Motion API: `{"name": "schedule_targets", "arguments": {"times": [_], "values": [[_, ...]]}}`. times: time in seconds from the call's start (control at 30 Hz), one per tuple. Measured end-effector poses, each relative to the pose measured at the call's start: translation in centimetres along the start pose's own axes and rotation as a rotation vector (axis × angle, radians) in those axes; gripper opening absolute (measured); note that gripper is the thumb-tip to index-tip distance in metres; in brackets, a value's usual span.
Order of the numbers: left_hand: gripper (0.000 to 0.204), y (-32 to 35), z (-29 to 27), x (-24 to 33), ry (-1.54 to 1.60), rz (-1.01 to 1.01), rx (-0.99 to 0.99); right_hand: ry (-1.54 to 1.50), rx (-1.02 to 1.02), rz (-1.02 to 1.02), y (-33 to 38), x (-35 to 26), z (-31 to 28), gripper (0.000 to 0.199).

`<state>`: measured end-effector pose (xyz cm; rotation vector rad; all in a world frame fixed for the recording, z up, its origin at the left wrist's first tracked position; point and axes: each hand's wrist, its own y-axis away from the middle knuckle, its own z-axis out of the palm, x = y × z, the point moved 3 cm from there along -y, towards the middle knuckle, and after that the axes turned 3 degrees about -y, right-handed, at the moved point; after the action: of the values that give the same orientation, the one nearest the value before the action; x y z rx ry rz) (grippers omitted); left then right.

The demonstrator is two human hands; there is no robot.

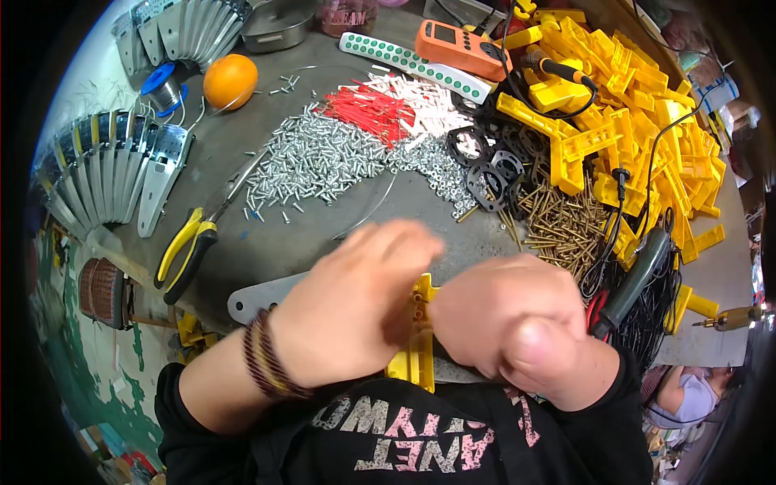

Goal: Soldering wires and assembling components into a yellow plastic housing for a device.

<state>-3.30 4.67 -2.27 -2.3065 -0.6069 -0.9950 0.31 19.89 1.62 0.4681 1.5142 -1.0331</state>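
While both hands work close to the body at the worktop's near edge, metal brackets fan along its left edge, with pliers just inside them. Next comes the left hand, fingers curled over a yellow part, touching it; how firmly it grips I cannot tell. Beyond lie steel screws and red plugs toward the far edge. The right hand is closed in a fist on the part's other side. Brass screws and yellow pieces fill the right side.
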Motion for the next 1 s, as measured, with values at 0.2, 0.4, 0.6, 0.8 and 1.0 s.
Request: {"name": "schedule_targets", "arguments": {"times": [0.2, 0.4, 0.6, 0.8, 1.0], "values": [[0.024, -5.5, -2.9, 7.5, 0.88, -0.057, -0.004, -0.103, -0.006, 0.278, -2.0, -0.2, 1.2, 0.035], [0.014, -6.8, -1.9, 4.8, 0.461, -0.087, 0.134, 0.139, 0.277, -0.044, -1.0, 3.2, -0.5, 0.026], [0.073, 3.9, -3.4, 2.3, -0.434, 0.056, 0.033, -0.3, 0.373, -0.383, 5.4, -5.8, -2.7, 0.046], [0.074, 6.7, -3.0, 2.7, -0.693, -0.044, -0.049, 0.242, 0.234, 0.255, 12.9, -5.0, -4.2, 0.041], [0.059, 6.9, -2.4, 3.2, 0.849, -0.848, -0.397, 1.371, 0.148, 0.108, 8.7, -8.3, 0.2, 0.035]]}}
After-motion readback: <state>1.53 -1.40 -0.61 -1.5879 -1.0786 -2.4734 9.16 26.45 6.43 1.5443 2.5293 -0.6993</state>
